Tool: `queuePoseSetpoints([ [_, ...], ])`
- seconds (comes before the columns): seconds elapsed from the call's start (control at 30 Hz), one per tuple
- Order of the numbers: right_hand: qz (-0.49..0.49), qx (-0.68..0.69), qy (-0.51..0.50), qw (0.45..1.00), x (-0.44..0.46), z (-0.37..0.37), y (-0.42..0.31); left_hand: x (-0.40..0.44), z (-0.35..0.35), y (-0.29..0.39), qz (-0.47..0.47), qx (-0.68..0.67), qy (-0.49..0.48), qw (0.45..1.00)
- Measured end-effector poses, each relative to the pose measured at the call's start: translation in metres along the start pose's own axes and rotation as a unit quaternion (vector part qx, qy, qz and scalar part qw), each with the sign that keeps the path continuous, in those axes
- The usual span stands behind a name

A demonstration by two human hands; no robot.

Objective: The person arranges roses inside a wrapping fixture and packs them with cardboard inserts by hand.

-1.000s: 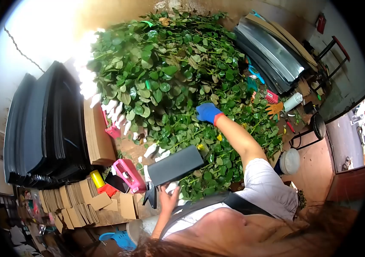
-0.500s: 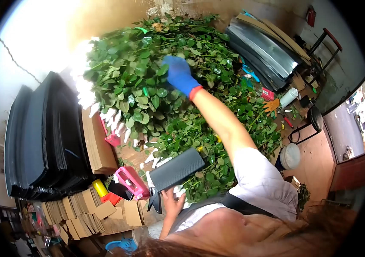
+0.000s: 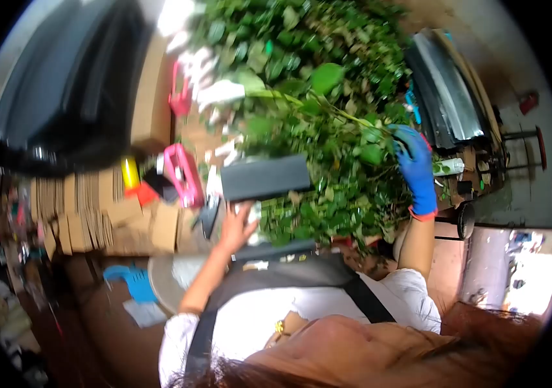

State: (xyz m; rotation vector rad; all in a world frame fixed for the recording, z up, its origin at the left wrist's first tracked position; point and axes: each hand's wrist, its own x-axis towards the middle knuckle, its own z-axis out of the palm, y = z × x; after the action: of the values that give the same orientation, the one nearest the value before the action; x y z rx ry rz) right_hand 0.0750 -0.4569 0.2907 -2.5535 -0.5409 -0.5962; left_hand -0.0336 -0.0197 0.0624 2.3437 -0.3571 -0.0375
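My right hand (image 3: 413, 158), in a blue glove with a red cuff, grips the end of a long leafy stem (image 3: 328, 108). A white sleeve (image 3: 223, 92) covers the stem's other end, at the left. Below the stem lies a large heap of leafy stems (image 3: 347, 187). My bare left hand (image 3: 237, 226) rests at the lower edge of a dark grey block (image 3: 266, 178), its fingers apart, beside white-wrapped ends. Black-handled scissors (image 3: 208, 215) lie just left of it.
Black sheets (image 3: 69, 84) stand at the left above small cardboard pieces (image 3: 82, 226). A pink tool (image 3: 183, 174) and a yellow roll (image 3: 130, 173) lie on the table. Dark and silvery sheets (image 3: 447, 90) stand at the right. A round stool (image 3: 465, 220) is beyond the gloved hand.
My right hand has moved from over the heap to the right and now holds a stem stretched across it. The view has shifted. My left hand stays by the grey block.
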Motion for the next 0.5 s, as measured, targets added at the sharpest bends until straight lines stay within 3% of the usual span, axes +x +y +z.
queuePoseSetpoints([
  [0.07,0.043,0.076,-0.058,0.994,-0.026,-0.009,-0.029,0.0,-0.003,0.002,-0.114,-0.097,-0.075,0.986],
  [0.13,0.034,0.095,-0.13,0.986,-0.054,-0.005,-0.03,-0.006,0.019,-0.021,-0.085,-0.077,-0.041,0.993],
  [0.17,-0.002,0.077,-0.165,0.983,-0.074,0.009,-0.016,-0.01,0.034,-0.036,-0.014,-0.027,0.022,0.999],
  [0.23,0.01,0.046,-0.22,0.974,-0.106,0.04,0.0,-0.004,0.02,-0.019,-0.063,-0.068,-0.02,0.995],
  [0.27,0.041,-0.077,-0.266,0.96,-0.12,0.059,0.004,-0.002,0.009,-0.009,-0.013,-0.082,-0.006,0.997],
  [0.3,0.071,-0.202,-0.306,0.928,-0.127,0.07,0.0,-0.001,0.012,-0.009,-0.035,-0.092,0.002,0.995],
  [0.37,0.127,-0.309,-0.406,0.85,-0.128,0.079,-0.023,0.0,0.015,-0.012,-0.012,-0.061,0.024,0.998],
  [0.4,0.063,-0.264,-0.303,0.914,-0.123,0.077,-0.037,0.0,0.014,-0.013,-0.019,-0.062,0.018,0.998],
  [0.5,0.015,-0.053,-0.186,0.981,-0.085,0.093,-0.103,0.0,0.022,-0.018,-0.005,-0.058,0.009,0.998],
])
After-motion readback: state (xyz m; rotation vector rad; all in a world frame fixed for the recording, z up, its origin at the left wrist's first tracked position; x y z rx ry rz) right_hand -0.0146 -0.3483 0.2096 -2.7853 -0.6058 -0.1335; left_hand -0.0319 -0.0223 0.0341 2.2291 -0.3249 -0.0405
